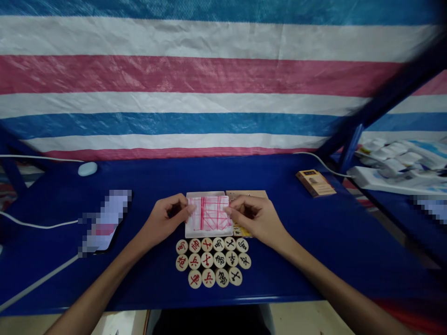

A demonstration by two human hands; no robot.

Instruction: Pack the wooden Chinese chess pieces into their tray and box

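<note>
A folded white sheet with red printed lines point(211, 213) is held up by its two sides over an open box point(206, 234). The left edge of the sheet is pinched between the thumb and fingers of my left hand point(169, 216). My right hand point(256, 218) pinches its right edge. Beneath and behind my right hand lies a tan box part point(258, 193), with a bit of yellow print showing. Several round wooden chess pieces point(207, 260) with red or black characters lie in three rows just in front of the box.
A phone point(108, 223), partly blurred out, lies at the left with a white cable. Behind it sits a pale rounded case point(87, 169). A small brown and yellow box point(316, 183) is at the right, near a power strip point(391, 181).
</note>
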